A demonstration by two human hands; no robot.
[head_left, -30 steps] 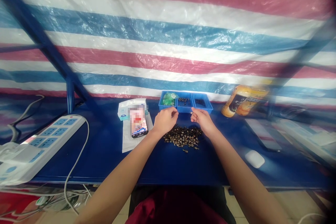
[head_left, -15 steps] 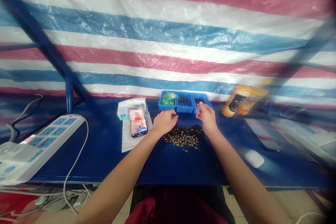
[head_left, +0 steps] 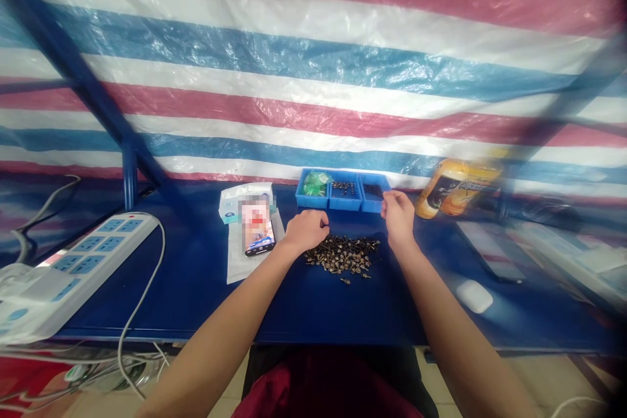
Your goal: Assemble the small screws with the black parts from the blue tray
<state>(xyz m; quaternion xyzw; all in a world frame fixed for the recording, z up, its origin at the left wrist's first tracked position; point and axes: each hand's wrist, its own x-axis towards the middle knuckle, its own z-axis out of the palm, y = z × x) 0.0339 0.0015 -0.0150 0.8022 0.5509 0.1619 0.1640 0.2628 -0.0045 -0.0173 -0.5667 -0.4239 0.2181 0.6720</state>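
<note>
Shifted rightward, my right hand (head_left: 398,221) hovers beside the blue compartment tray (head_left: 343,207); my curled left hand (head_left: 307,230) rests near the loose screws (head_left: 341,258). Grip contents: I cannot tell.

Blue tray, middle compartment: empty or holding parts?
Holding parts: the middle compartment of the blue tray has a small cluster of dark screws lying in it, visible from the head view.

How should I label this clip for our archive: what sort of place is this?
Probably a small makeshift workshop or assembly station. A pile of screws lies on a blue workbench beside a blue compartment tray, a power strip sits nearby, and a striped tarpaulin hangs behind as a wall.
</note>
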